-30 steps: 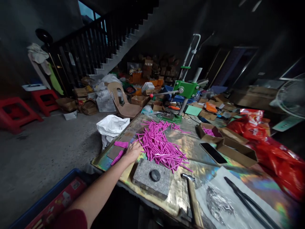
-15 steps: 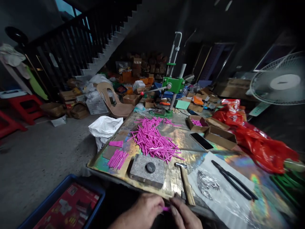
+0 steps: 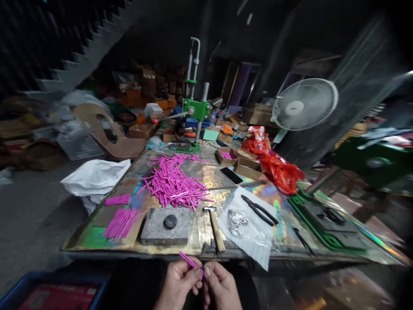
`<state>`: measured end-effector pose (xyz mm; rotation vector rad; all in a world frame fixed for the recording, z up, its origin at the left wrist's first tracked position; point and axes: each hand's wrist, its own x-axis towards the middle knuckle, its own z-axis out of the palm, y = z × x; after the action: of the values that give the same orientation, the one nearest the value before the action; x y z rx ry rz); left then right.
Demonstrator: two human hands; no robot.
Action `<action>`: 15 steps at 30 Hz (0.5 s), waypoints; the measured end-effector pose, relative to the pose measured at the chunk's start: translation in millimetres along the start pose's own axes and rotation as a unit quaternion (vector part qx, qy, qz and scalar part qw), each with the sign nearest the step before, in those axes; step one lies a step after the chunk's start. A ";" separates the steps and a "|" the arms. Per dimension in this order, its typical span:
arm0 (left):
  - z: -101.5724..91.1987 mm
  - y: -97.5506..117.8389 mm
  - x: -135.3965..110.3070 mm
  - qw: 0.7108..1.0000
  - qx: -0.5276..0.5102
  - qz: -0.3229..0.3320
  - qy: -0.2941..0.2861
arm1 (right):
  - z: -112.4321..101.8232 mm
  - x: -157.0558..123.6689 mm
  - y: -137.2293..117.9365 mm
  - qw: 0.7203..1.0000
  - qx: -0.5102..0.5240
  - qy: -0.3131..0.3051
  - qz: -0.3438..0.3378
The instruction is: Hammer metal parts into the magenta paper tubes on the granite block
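Between my two hands, just below the table's front edge, is a slim pink stick (image 3: pixel 186 258). My left hand (image 3: pixel 179 282) pinches it along its length, so its upper end pokes out to the upper left. Closed on its lower end are the fingertips of my right hand (image 3: pixel 222 282); that tip is partly hidden. A large heap of similar pink sticks (image 3: pixel 174 185) lies on the table. Smaller rows of pink sticks (image 3: pixel 121 223) are laid side by side at the left. Nearer my hands sit a grey stone block (image 3: pixel 150 228) with a dark round piece (image 3: pixel 170 221) and a hammer (image 3: pixel 216 232).
Black pliers (image 3: pixel 260 211) and a clear bag of small shiny pieces (image 3: pixel 237 223) lie on a white sheet. A phone (image 3: pixel 231 175) and small cardboard boxes (image 3: pixel 248 168) are farther back. A green hand press (image 3: pixel 196 110) stands at the far side, a fan (image 3: pixel 305 105) at right.
The view has swung right, so the table's contents appear farther left and a green-framed base shows at right. More of the pink stick is now visible between my hands.
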<state>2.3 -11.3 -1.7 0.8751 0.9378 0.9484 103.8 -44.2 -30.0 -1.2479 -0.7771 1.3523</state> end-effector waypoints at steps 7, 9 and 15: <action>-2.9 0.1 8.7 0.996 0.044 0.012 0.082 | -58.4 16.1 -20.9 0.952 -0.260 0.115 -0.109; -4.6 0.6 10.5 0.994 0.053 0.014 0.098 | -88.6 29.5 -35.3 0.894 -0.382 0.198 -0.123; -5.4 -7.2 14.9 0.991 0.073 -0.013 0.110 | -141.9 81.1 -63.1 0.820 -0.514 0.244 -0.071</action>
<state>3.5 1.1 -13.8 0.8916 1.2173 0.9760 267.2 18.4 -23.6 -2.1936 -1.2397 0.3508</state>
